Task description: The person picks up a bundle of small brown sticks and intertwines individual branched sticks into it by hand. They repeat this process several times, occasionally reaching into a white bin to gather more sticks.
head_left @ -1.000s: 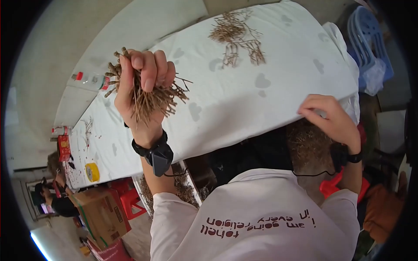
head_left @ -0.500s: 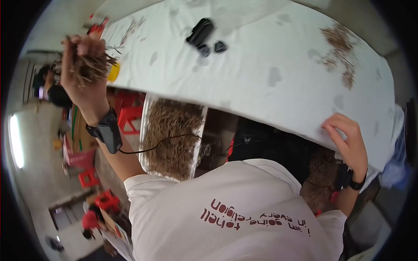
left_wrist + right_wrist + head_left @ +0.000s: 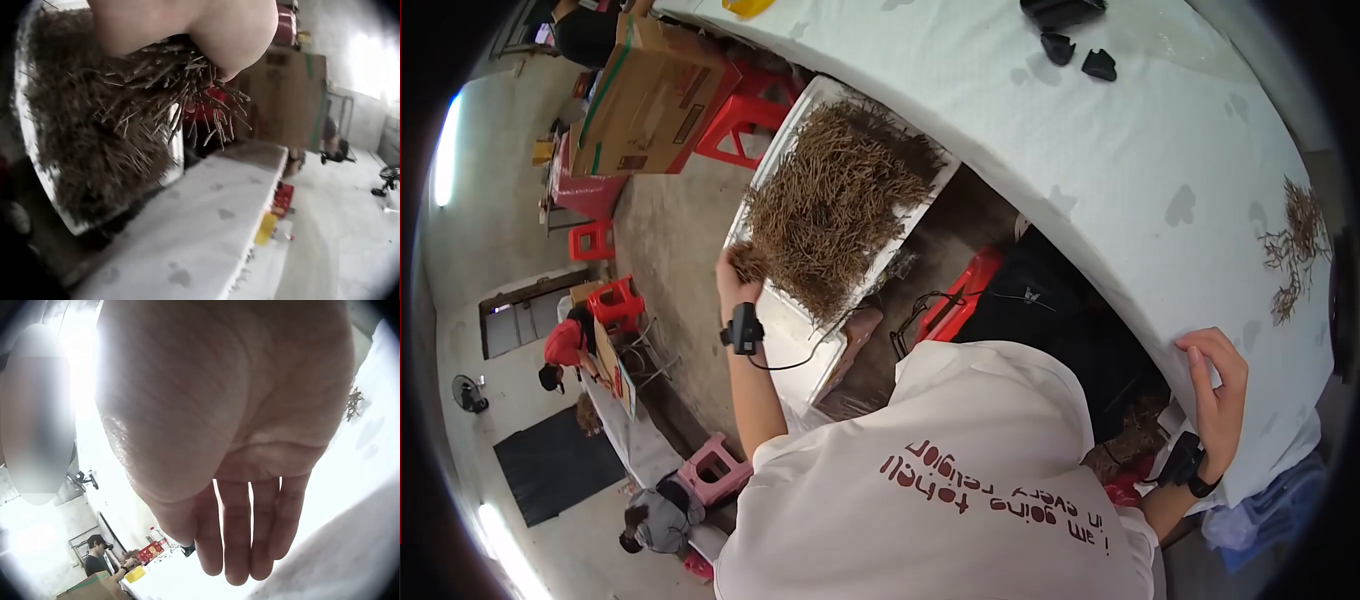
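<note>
The left wrist view bares the fanned tips of the twig bundle [image 3: 181, 100], small in the head view; the right wrist view shows a palm hidden there. The left hand [image 3: 738, 287] grips the bundle, at its one o'clock, with the foam box [image 3: 941, 182] of twigs [image 3: 835, 200] at two; that forearm points to twelve. The right hand [image 3: 1220, 378] (holding nothing) extends loose fingers over the table [image 3: 1100, 150], forearm toward one.

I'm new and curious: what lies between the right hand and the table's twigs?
The head view shows only bare tablecloth between the right hand and twigs.
</note>
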`<state>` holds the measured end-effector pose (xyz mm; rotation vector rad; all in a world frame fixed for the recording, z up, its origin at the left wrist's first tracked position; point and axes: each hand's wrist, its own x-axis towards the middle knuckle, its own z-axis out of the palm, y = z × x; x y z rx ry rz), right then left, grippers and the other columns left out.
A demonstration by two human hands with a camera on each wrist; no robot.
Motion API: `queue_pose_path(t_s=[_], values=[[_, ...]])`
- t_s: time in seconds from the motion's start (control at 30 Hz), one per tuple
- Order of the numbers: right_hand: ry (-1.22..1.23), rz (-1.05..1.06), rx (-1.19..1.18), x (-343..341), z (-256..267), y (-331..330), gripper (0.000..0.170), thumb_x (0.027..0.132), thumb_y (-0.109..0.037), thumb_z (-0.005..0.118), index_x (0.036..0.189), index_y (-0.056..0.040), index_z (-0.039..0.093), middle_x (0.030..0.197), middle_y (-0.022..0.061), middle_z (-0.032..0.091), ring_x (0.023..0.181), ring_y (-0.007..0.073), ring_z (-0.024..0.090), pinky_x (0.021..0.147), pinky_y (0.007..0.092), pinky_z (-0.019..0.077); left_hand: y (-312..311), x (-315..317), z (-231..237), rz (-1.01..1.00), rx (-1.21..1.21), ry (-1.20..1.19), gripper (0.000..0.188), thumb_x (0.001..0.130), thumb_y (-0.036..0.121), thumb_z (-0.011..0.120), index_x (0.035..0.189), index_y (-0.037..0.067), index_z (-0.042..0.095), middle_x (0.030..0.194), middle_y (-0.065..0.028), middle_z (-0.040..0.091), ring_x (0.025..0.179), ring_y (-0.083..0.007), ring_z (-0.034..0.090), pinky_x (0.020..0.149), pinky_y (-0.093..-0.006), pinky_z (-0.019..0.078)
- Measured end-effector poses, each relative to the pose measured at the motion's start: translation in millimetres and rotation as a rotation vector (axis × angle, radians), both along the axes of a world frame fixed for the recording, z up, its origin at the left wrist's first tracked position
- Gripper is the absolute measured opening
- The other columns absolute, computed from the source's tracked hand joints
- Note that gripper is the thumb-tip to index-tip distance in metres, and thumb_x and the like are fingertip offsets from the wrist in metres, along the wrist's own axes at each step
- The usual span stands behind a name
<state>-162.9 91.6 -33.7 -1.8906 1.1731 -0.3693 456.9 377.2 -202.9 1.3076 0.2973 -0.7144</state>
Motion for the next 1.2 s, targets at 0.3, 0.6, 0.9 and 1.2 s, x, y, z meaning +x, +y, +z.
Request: queue_pose_path(t_s=[0.3, 0.6, 0.9, 1.2], values=[[0.071, -0.001, 0.014, 11, 6, -5, 0.013, 0.095, -0.004, 0.058, 0.092, 0.0071, 0.063, 0.087, 0.0139, 0.063, 0.081, 0.0245, 0.059, 0.078, 0.0312, 0.0449, 44, 58, -118, 0.104, 0.208, -0.075, 0.021, 0.095, 0.024, 0.058, 0.093, 0.004, 0.065, 0.088, -0.0096, 0.068, 0.078, -0.0255, 0.066, 0.067, -0.0423, 0.0566], [0.134, -0.032, 0.001, 23, 5, -3, 0.013, 0.095, -0.005, 0.058, 0.091, 0.0071, 0.063, 0.086, 0.0144, 0.063, 0.081, 0.0247, 0.059, 0.075, 0.0323, 0.045, -137, 207, -104, 0.11, 0.353, -0.38, 0.023, 0.092, 0.024, 0.063, 0.088, 0.002, 0.066, 0.086, -0.0076, 0.068, 0.07, -0.0244, 0.065, 0.064, -0.0361, 0.0523], [0.126, -0.078, -0.018, 22, 4, 8, 0.008, 0.091, 0.001, 0.06, 0.091, 0.0074, 0.065, 0.088, 0.0164, 0.065, 0.08, 0.0285, 0.062, 0.072, 0.0342, 0.0482, -171, 224, -123, -0.092, 0.366, -0.258, 0.036, 0.092, 0.031, 0.06, 0.115, 0.004, 0.064, 0.097, -0.0087, 0.069, 0.075, -0.0241, 0.063, 0.07, -0.0344, 0.0507], [0.1, -0.078, -0.044, 14, 4, 0, 0.01, 0.091, -0.002, 0.061, 0.09, 0.007, 0.065, 0.085, 0.0155, 0.065, 0.079, 0.0282, 0.061, 0.074, 0.0346, 0.0472, -179, 105, -7, -0.327, 0.501, -0.911, 0.029, 0.094, 0.025, 0.061, 0.103, -0.002, 0.068, 0.089, -0.0088, 0.071, 0.072, -0.0128, 0.064, 0.06, -0.0275, 0.0494]])
